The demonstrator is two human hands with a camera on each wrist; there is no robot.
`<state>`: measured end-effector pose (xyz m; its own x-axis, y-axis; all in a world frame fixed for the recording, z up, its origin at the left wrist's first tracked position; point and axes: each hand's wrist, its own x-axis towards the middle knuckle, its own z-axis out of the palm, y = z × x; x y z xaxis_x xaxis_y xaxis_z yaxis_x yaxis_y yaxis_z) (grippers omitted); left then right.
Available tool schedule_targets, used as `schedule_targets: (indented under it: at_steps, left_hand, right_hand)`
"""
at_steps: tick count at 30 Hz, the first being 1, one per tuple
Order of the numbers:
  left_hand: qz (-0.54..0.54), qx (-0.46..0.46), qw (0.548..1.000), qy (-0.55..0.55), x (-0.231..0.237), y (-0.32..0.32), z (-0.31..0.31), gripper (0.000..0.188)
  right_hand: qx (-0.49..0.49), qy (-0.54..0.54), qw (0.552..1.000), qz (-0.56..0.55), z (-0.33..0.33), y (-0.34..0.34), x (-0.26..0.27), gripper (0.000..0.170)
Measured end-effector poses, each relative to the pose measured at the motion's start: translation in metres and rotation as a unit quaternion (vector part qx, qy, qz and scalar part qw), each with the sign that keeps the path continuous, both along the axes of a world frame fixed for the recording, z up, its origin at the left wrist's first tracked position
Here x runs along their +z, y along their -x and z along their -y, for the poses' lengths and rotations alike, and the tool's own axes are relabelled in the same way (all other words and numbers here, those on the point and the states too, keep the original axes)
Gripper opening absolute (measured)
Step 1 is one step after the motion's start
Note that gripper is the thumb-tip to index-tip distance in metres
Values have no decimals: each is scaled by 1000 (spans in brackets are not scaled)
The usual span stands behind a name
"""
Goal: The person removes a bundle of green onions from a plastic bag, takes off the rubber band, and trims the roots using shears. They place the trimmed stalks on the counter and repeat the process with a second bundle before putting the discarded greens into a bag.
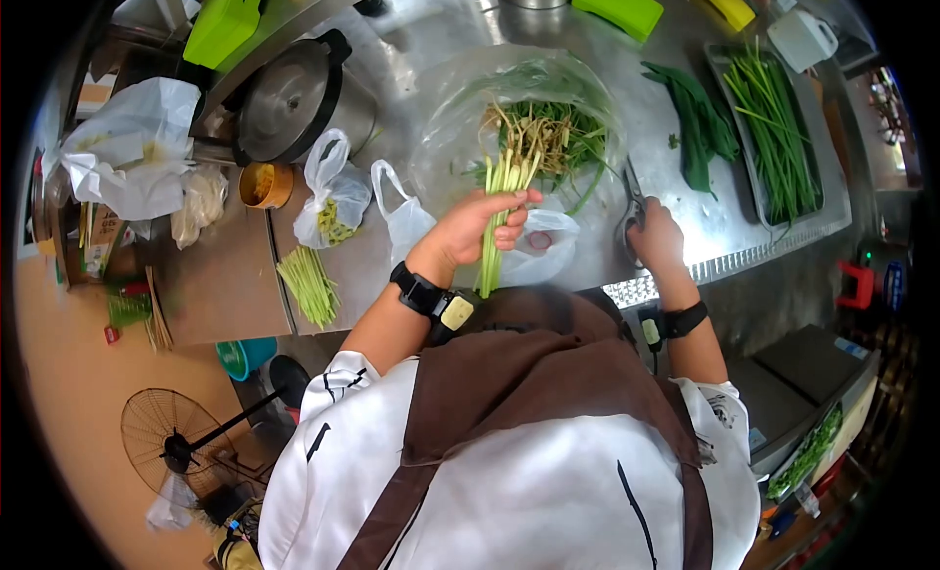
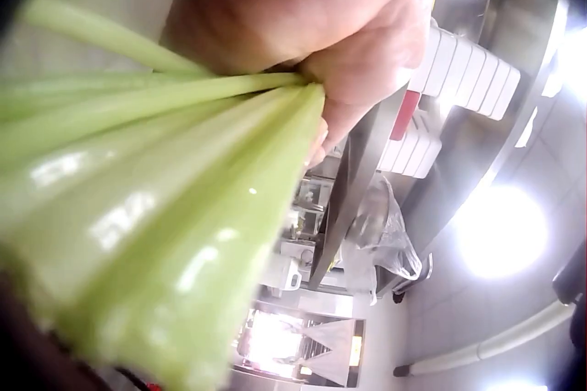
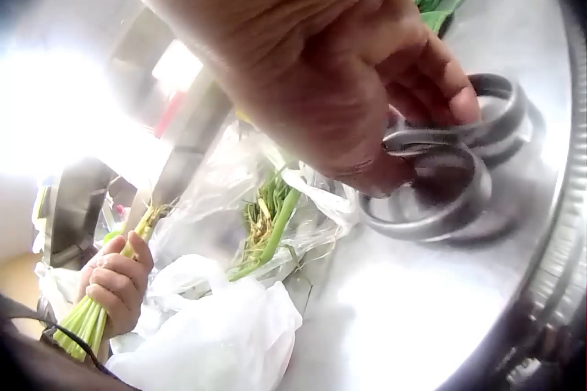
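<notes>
In the head view my left hand (image 1: pixel 460 232) grips a bunch of pale green stalks (image 1: pixel 510 173) upright, fingers wrapped round the middle. Its root end overlaps a tangle of brown roots and green leaves (image 1: pixel 563 139) in a clear plastic bag (image 1: pixel 446 115). Cut-looking lower ends of the stalks (image 2: pixel 165 226) fan out large in the left wrist view. To the right, my right hand (image 1: pixel 658 239) is at the handles of metal scissors (image 1: pixel 632 206) on the steel table. Thumb and fingers curl at the two loops (image 3: pixel 413 229) in the right wrist view.
A bundle of trimmed stalks (image 1: pixel 308 286) lies left, near white plastic bags (image 1: pixel 333 193) and a large lidded pot (image 1: pixel 294 95). On the right are dark green leaves (image 1: pixel 697 124) and a metal tray (image 1: pixel 762 203) of long green stems. Another white bag (image 1: pixel 539 247) sits near the front edge.
</notes>
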<state>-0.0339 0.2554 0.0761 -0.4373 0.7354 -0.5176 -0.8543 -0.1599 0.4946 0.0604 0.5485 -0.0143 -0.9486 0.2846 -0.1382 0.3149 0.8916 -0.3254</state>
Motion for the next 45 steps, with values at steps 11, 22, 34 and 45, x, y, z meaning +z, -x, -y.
schedule_targets:
  at_steps: [11, 22, 34, 45]
  left_hand:
    - [-12, -12, 1000, 13, -4, 8, 3, 19]
    - [-6, -39, 999, 26, -4, 17, -10, 18]
    - [8, -105, 994, 20, -20, 27, -11, 17]
    - [90, -104, 991, -6, -48, 51, -4, 17]
  right_hand:
    - [-48, 574, 816, 45, -24, -28, 106, 34]
    - [200, 394, 876, 192, 19, 27, 95, 68]
    - [251, 375, 866, 216, 33, 74, 94, 60]
    - [296, 265, 899, 183, 43, 94, 78, 32]
